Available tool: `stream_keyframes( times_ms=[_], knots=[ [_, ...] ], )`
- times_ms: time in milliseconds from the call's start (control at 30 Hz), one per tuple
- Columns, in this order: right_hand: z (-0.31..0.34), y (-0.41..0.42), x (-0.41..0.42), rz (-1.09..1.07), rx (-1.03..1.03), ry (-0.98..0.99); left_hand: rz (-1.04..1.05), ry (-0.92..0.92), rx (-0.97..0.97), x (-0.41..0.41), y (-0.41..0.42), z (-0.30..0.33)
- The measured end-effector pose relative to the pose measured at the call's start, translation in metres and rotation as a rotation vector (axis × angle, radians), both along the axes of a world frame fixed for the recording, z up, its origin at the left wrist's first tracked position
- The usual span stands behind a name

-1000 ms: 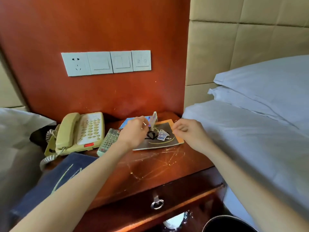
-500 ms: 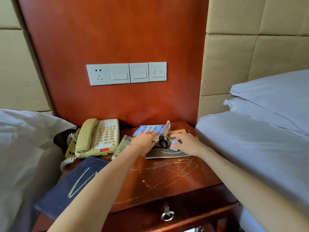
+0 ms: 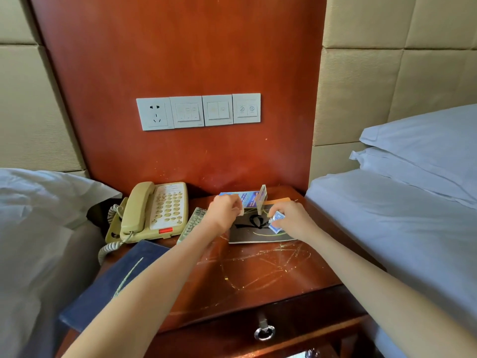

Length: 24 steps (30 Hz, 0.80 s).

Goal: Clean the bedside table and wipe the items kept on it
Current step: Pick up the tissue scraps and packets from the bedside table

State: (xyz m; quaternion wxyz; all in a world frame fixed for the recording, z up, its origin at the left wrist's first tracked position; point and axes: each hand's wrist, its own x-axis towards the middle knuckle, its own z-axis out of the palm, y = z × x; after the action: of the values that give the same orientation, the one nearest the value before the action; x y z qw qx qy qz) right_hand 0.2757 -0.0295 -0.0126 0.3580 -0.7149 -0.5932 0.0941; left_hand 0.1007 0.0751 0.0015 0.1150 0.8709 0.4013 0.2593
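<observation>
Right hand (image 3: 291, 219) pinches a small blue packet (image 3: 277, 222) over the dark card (image 3: 254, 232), whose long axis runs 9-to-3; left hand (image 3: 224, 211), fingers curled on something unclear; telephone (image 3: 154, 211) at 9 on the bedside table (image 3: 258, 275).

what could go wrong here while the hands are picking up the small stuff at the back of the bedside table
1. The upright clear card stand sits right between the left hand and the right hand; a careless move might tip it.
2. The right hand pinches a small blue packet over the dark card; it may slip or drag the card.
3. The remote lies just beside the left forearm, so a sweep could shove it toward the phone.
</observation>
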Motion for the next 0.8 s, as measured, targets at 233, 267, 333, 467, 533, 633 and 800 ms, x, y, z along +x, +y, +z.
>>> stream_keyframes(
  times_ms=[233, 267, 333, 467, 533, 633, 800],
  knots=[
    [0.028, -0.019, 0.003, 0.003, 0.216, 0.104, -0.102, -0.365, -0.038, -0.027, -0.026, 0.029],
    [0.033, -0.026, 0.001, 0.012, 0.244, 0.132, -0.118, -0.404, -0.037, -0.028, -0.034, 0.032],
    [0.04, -0.042, -0.003, 0.025, 0.309, 0.199, -0.146, -0.473, -0.039, -0.029, -0.051, 0.04],
    [0.046, -0.086, -0.012, 0.021, 0.53, 0.368, -0.214, -0.624, -0.065, -0.03, -0.087, 0.048],
    [0.041, -0.107, -0.016, 0.024, 0.623, 0.457, -0.219, -0.701, -0.086, -0.033, -0.106, 0.045],
    [0.027, -0.132, -0.018, 0.005, 0.685, 0.531, -0.252, -0.792, -0.164, -0.032, -0.137, 0.033],
    [-0.001, -0.166, -0.016, -0.104, 0.709, 0.551, -0.308, -0.814, -0.323, -0.012, -0.175, -0.003]
  ],
)
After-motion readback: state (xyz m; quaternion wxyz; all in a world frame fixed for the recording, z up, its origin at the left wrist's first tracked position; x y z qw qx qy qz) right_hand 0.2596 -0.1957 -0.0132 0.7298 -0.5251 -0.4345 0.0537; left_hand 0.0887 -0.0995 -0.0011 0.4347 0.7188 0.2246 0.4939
